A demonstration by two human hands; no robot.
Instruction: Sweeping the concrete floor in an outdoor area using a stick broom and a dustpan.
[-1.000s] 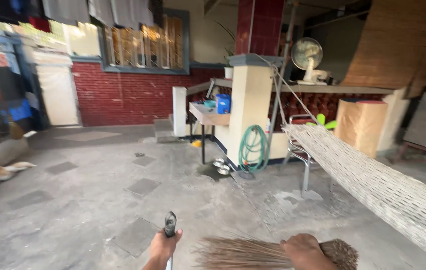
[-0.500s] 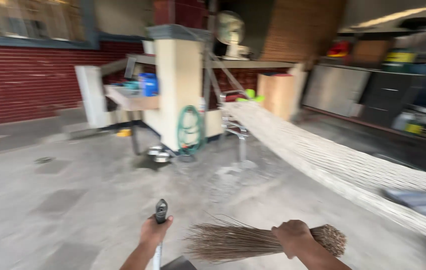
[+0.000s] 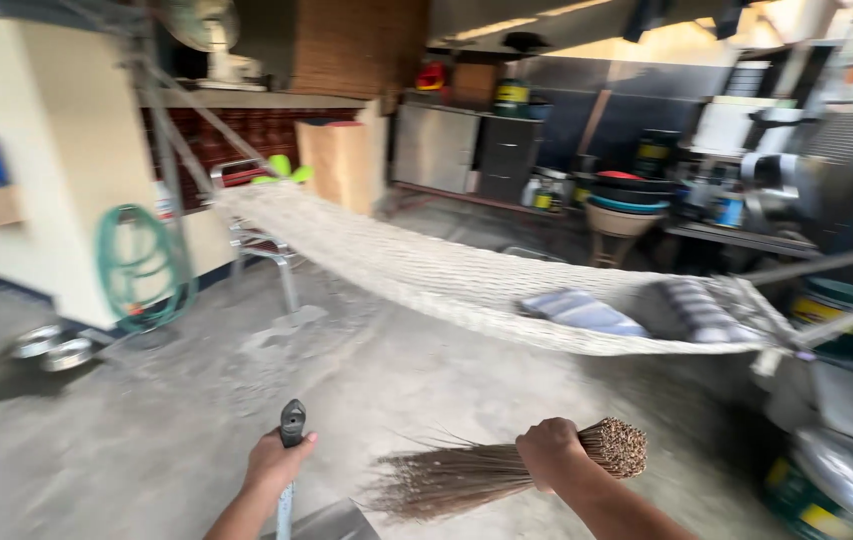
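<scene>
A woven hammock (image 3: 446,275) hung across the far middle, with a green hose (image 3: 136,265) coiled on the pillar at far left. Near the bottom, the right hand (image 3: 549,452) was closed around a twig broom (image 3: 506,470), bristles pointing left. Just left, the left hand (image 3: 276,462) gripped the upright dustpan handle (image 3: 292,425).

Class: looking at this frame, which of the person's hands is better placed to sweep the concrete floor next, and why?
Probably the right hand: it grips the stick broom near its bound end, bristles fanned toward the floor. The left hand holds the upright dustpan handle.
</scene>
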